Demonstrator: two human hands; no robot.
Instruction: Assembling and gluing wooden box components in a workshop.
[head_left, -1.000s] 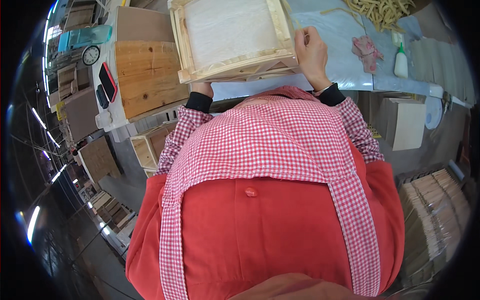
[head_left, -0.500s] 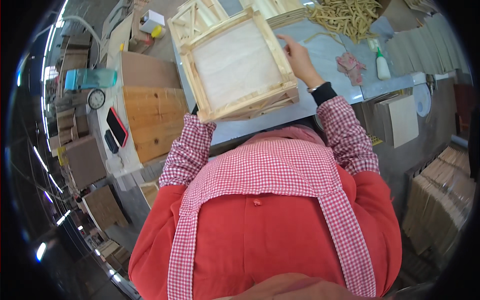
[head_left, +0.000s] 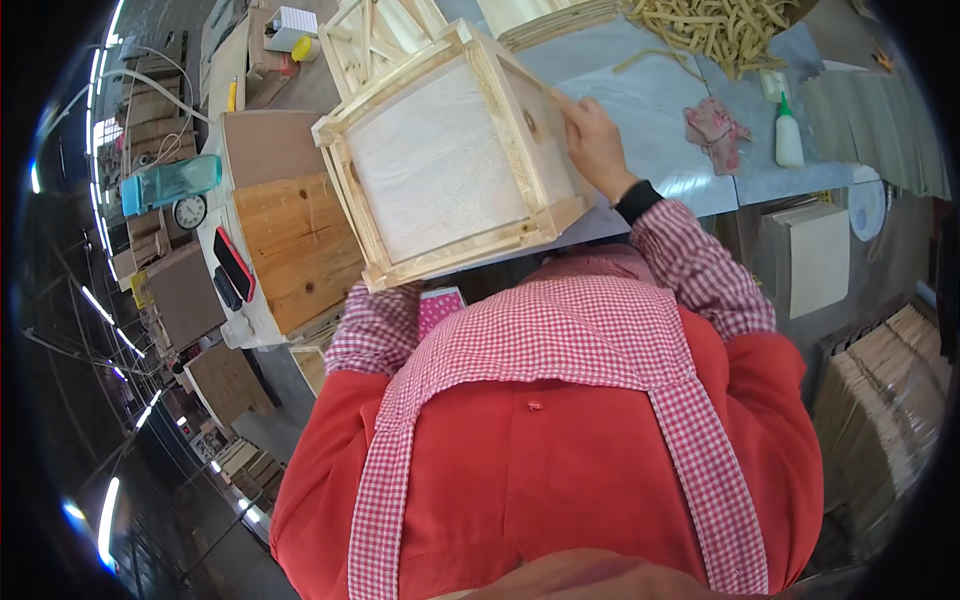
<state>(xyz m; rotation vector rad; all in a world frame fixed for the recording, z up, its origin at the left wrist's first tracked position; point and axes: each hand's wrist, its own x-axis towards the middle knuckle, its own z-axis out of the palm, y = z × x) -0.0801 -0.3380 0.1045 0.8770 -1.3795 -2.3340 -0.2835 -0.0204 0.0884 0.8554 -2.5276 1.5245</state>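
Note:
A pale wooden box [head_left: 440, 165] with a raised frame round a whitish panel is tilted over the near edge of the work table. My right hand [head_left: 597, 145] grips its right side toward the far corner, the fingers partly hidden behind the wood. My left hand is out of sight behind the box's near left corner; only the checked left sleeve [head_left: 375, 325] shows, reaching up beneath it. A second wooden frame piece with crossed slats [head_left: 365, 45] lies just beyond the box.
A heap of yellowish strips [head_left: 715, 30] lies at the far right. Near it are a crumpled pink cloth [head_left: 715, 130] and a white bottle with a green nozzle [head_left: 788, 135]. On the left stand a teal bottle [head_left: 172, 183], a clock [head_left: 189, 211] and a red-edged phone [head_left: 233, 263].
The box has shifted down and left toward me and turned, so more of its right side wall shows. My right hand has moved along with it.

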